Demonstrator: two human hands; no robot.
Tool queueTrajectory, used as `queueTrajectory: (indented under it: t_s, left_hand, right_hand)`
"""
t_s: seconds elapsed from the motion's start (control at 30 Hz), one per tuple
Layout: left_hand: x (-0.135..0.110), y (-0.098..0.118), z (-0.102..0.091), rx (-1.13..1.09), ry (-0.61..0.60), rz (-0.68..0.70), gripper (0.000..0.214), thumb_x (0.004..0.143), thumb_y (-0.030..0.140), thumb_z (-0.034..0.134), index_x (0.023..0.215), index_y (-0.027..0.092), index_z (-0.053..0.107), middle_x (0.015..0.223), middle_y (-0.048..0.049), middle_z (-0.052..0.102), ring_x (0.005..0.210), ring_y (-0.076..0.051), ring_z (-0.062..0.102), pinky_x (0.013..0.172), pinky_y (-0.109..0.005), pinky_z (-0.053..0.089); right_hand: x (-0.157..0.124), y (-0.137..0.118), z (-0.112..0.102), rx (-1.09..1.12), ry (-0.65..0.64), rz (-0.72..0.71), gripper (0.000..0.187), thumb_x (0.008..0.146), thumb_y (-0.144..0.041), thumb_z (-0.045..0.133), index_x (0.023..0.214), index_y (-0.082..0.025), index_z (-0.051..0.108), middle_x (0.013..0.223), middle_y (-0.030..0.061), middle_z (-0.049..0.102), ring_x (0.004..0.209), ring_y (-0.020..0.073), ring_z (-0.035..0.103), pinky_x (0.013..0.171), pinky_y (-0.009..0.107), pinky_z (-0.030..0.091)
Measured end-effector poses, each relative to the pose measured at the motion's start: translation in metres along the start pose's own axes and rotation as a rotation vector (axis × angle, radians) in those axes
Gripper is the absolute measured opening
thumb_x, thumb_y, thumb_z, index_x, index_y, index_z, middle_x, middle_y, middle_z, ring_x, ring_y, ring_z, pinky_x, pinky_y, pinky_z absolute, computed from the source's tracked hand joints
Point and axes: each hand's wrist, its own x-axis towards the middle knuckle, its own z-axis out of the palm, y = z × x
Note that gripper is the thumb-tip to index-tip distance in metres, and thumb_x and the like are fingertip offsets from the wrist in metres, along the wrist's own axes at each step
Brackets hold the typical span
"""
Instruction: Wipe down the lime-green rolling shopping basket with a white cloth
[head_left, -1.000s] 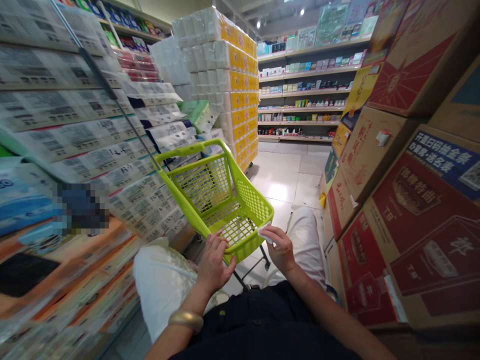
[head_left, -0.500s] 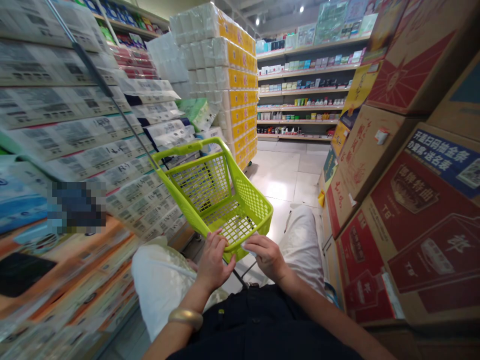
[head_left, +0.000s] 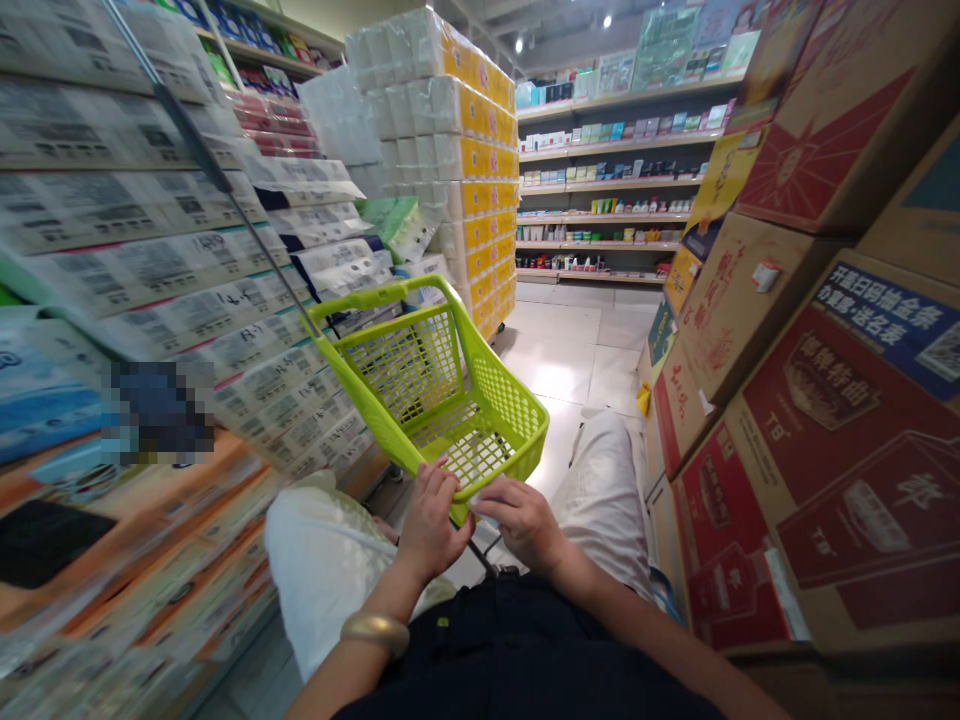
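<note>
A lime-green plastic shopping basket on a metal cart frame stands between my knees, its near rim facing me. At the left corner of that rim, my left hand has its fingers curled over the edge and its thumb below. Just right of it, my right hand is closed in a pinch on a small white piece, like tissue, against the near rim. The basket's slatted floor shows through its open top, with nothing lying on it. The ends of some right fingers are hidden.
Stacked cartons line the right side. On the left are piled paper packs and a slanting metal pole. Ahead, yellow-and-white tissue bales stand beside the tiled floor; stocked shelves are at the back.
My right hand has slid left along the near rim with the white piece, closer to my left hand. The left hand stays at the rim's corner. The view has shifted slightly.
</note>
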Motion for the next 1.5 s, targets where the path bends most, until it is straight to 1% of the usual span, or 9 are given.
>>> queueTrajectory:
  t_s: [0.1, 0.27, 0.37, 0.57, 0.8, 0.97, 1.07, 1.33, 1.5]
  left_hand:
    - [0.000, -0.001, 0.000, 0.003, 0.000, 0.006, 0.020, 0.077, 0.021, 0.060, 0.092, 0.022, 0.047, 0.099, -0.0088, 0.060, 0.122, -0.034, 0.051, 0.111, -0.060, 0.038]
    - [0.000, 0.001, 0.001, 0.007, 0.001, 0.011, 0.021, 0.076, 0.020, 0.060, 0.094, 0.022, 0.047, 0.102, -0.0092, 0.060, 0.125, -0.033, 0.049, 0.112, -0.059, 0.037]
    - [0.000, 0.002, 0.001, 0.005, 0.001, 0.009, 0.021, 0.077, 0.020, 0.059, 0.094, 0.021, 0.047, 0.102, -0.0097, 0.060, 0.125, -0.033, 0.049, 0.111, -0.059, 0.037]
    - [0.000, 0.000, -0.001, -0.003, -0.008, 0.006, 0.020, 0.077, 0.022, 0.060, 0.092, 0.022, 0.047, 0.100, -0.0092, 0.060, 0.122, -0.033, 0.051, 0.111, -0.059, 0.038]
    - [0.000, 0.001, 0.000, -0.019, -0.006, 0.008, 0.019, 0.077, 0.020, 0.057, 0.094, 0.021, 0.049, 0.102, -0.0103, 0.060, 0.126, -0.033, 0.048, 0.112, -0.059, 0.037]
    - [0.000, 0.000, -0.002, -0.046, -0.031, 0.007, 0.019, 0.075, 0.016, 0.052, 0.094, 0.021, 0.050, 0.102, -0.0101, 0.061, 0.126, -0.032, 0.048, 0.112, -0.059, 0.036]
    - [0.000, -0.001, -0.003, -0.050, -0.042, -0.005, 0.021, 0.073, 0.014, 0.052, 0.094, 0.021, 0.052, 0.101, -0.0100, 0.061, 0.125, -0.032, 0.048, 0.113, -0.059, 0.035]
    - [0.001, 0.001, -0.004, -0.037, -0.056, -0.018, 0.029, 0.070, 0.010, 0.049, 0.096, 0.021, 0.052, 0.102, -0.0098, 0.060, 0.126, -0.032, 0.048, 0.114, -0.060, 0.034]
    - [0.000, 0.000, -0.004, -0.045, -0.046, -0.016, 0.029, 0.067, 0.009, 0.049, 0.094, 0.022, 0.051, 0.101, -0.0093, 0.060, 0.126, -0.032, 0.048, 0.114, -0.060, 0.034]
  right_hand:
    - [0.000, 0.003, -0.004, -0.012, 0.004, 0.003, 0.034, 0.088, -0.005, 0.050, 0.103, -0.024, 0.073, 0.092, 0.0058, 0.072, 0.085, 0.0175, 0.065, 0.076, 0.030, 0.056]
    - [-0.006, 0.026, -0.021, -0.066, 0.130, 0.150, 0.039, 0.085, -0.001, 0.051, 0.104, -0.026, 0.074, 0.095, 0.0053, 0.072, 0.092, 0.0194, 0.065, 0.082, 0.034, 0.057]
    - [-0.008, 0.023, -0.017, -0.072, 0.148, 0.173, 0.043, 0.082, 0.001, 0.049, 0.103, -0.026, 0.075, 0.094, 0.0060, 0.071, 0.091, 0.0199, 0.065, 0.080, 0.034, 0.057]
    - [-0.008, 0.012, -0.005, -0.026, 0.053, 0.056, 0.046, 0.080, 0.004, 0.047, 0.105, -0.024, 0.074, 0.095, 0.0057, 0.071, 0.089, 0.0187, 0.064, 0.079, 0.033, 0.057]
    - [-0.009, 0.024, -0.017, -0.085, 0.187, 0.184, 0.042, 0.083, 0.000, 0.049, 0.103, -0.026, 0.074, 0.094, 0.0058, 0.071, 0.090, 0.0196, 0.065, 0.079, 0.034, 0.057]
    - [0.002, -0.005, 0.004, -0.012, 0.024, 0.011, 0.038, 0.086, -0.002, 0.049, 0.104, -0.025, 0.073, 0.091, 0.0044, 0.072, 0.084, 0.0175, 0.064, 0.075, 0.031, 0.056]
    - [0.003, -0.008, 0.008, 0.010, -0.016, -0.044, 0.035, 0.086, -0.002, 0.050, 0.102, -0.024, 0.073, 0.092, 0.0037, 0.073, 0.083, 0.0165, 0.064, 0.075, 0.030, 0.056]
    - [-0.011, 0.036, -0.024, -0.097, 0.192, 0.231, 0.043, 0.082, 0.001, 0.049, 0.103, -0.027, 0.075, 0.095, 0.0053, 0.072, 0.092, 0.0194, 0.065, 0.081, 0.034, 0.057]
    - [-0.008, 0.014, -0.008, -0.035, 0.069, 0.089, 0.044, 0.082, 0.001, 0.049, 0.105, -0.026, 0.074, 0.095, 0.0051, 0.073, 0.088, 0.0180, 0.066, 0.077, 0.032, 0.057]
